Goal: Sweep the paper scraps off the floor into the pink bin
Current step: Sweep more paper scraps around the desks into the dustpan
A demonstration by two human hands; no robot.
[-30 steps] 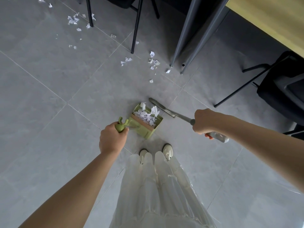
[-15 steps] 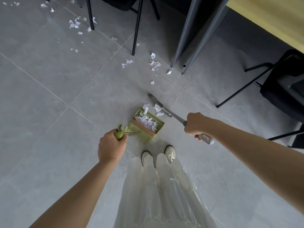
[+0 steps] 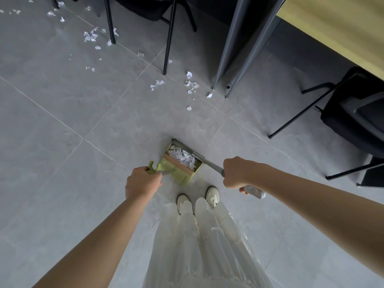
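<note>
Soft, even daylight, faint shadows, sharp focus (wide-angle bending at the edges)

Setting reads as an office or meeting room. Floor [image 3: 62, 163]: large grey tiles with thin grout lines. Long table with pale wood top [image 3: 340, 32] on slanted grey metal legs [image 3: 230, 48]. Black chairs on thin black metal frames: one at right [image 3: 357, 121], another at top [image 3: 145, 9]. Torn white paper scraps [image 3: 191, 84] lie scattered around the chair and table legs.

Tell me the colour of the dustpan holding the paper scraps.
Light yellow-green dustpan, with a tan strip across it; shown in the head view.
</note>
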